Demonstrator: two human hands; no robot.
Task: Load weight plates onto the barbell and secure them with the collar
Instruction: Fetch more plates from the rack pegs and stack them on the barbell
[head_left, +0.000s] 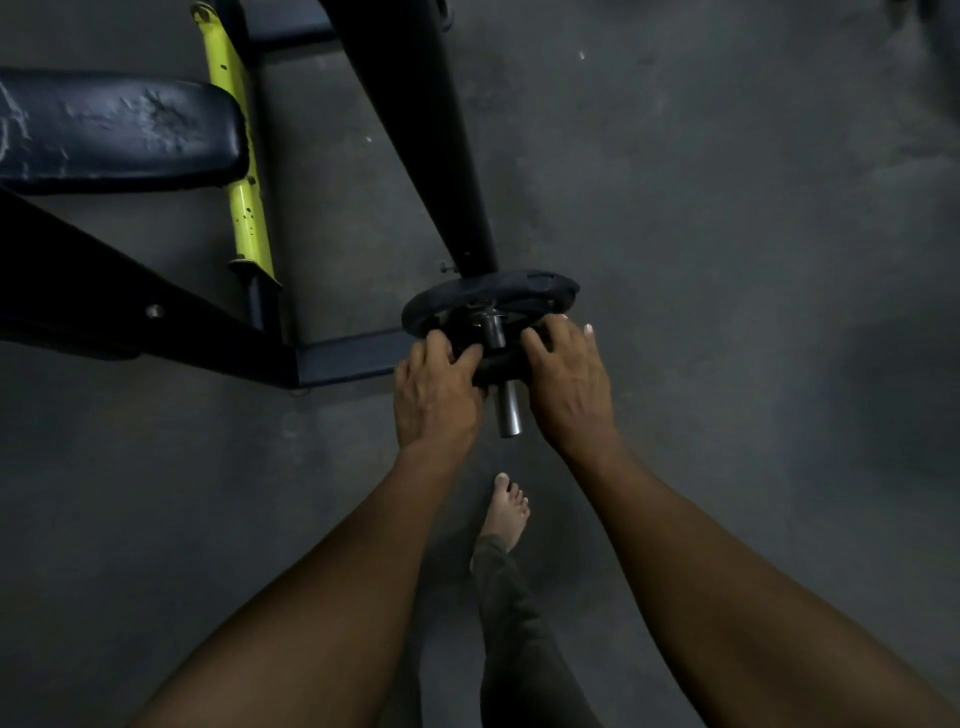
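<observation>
Weight plate (498, 364) on barbell sleeve (508, 410), left hand (436, 397), right hand (569, 382) seemingly gripping its edges

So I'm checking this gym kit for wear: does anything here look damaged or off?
Yes. The bench pad is scuffed and cracked on top, and the larger plate has a chipped-looking rim at its right edge.

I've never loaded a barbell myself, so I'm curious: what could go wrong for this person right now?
Fingers of the left hand and right hand curl round the smaller plate, close to the larger plate, so sliding it in could pinch them. A bare foot appears to be below the sleeve end; a slipped plate might land on it. No collar is visible, so the plates may be unsecured.
</observation>
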